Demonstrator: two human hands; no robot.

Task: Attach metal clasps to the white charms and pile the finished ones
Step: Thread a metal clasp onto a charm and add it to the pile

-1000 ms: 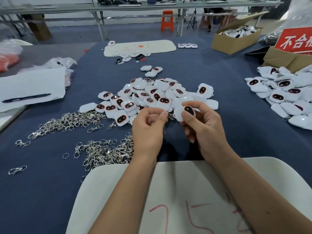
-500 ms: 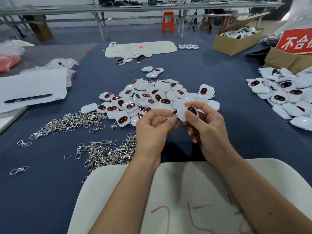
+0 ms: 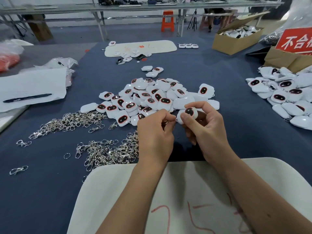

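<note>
- Right hand [image 3: 206, 125] pinches white charm [image 3: 187, 114], just in front of loose charm heap [image 3: 152, 97].
- Left hand [image 3: 156, 132] pinches metal clasp [image 3: 168, 122] touching the charm's left edge.
- Clasp piles [image 3: 108, 149] left of heap; finished pile [image 3: 283, 98] well right.

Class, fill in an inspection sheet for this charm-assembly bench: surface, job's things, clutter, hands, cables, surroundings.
Surface: blue cloth table; white board at near edge.
Job's things: central charm pile; second charm pile at right; loose clasps at left.
Clutter: pen on paper; plastic bags.
Hands: right hand pinches one charm; left hand holds a clasp against it.
Cables: nothing seen.
Surroundings: cardboard box of charms, red sign, orange stool.
</note>
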